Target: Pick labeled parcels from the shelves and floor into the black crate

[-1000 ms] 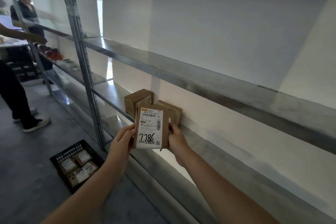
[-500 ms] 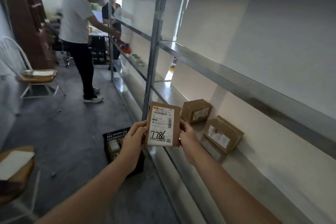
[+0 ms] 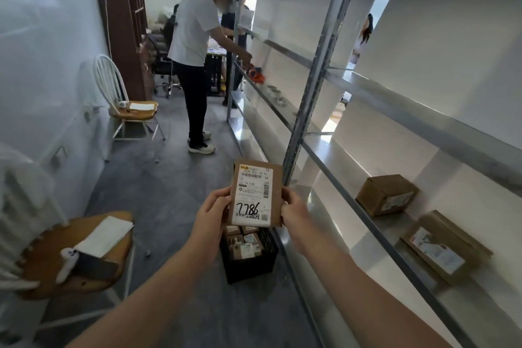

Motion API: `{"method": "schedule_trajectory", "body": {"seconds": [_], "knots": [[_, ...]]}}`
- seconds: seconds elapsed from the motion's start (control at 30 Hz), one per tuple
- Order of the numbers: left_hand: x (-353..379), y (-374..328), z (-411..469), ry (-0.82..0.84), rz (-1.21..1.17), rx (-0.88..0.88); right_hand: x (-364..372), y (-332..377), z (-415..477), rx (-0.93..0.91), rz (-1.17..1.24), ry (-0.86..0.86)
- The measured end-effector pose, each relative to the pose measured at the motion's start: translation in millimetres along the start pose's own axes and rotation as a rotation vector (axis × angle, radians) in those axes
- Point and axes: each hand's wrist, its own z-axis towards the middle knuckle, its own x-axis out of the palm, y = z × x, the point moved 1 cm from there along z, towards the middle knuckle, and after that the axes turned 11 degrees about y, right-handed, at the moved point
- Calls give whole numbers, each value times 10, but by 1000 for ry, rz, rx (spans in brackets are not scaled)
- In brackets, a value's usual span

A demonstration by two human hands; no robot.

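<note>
Brown cardboard parcel (image 3: pixel 255 193), white label marked 7786, gripped upright by left hand (image 3: pixel 212 209) and right hand (image 3: pixel 293 210) above black plastic crate (image 3: pixel 248 253). Lower flat onto parcels inside.

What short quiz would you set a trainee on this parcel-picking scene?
1. True or false: the left hand and right hand both have a grip on the held parcel, marked 7786.
2. How many brown boxes lie on the metal shelf?
3. Where is the black crate? A: on the metal shelf. B: on the floor beside the shelving. C: on a chair.

Key: 1 true; 2 two; 3 B.
</note>
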Motion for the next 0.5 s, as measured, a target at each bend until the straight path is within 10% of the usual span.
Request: {"method": "schedule_trajectory", "body": {"seconds": [0.5], "knots": [[-401, 9, 548, -52, -24, -8, 244, 28, 612, -39, -144, 86]]}}
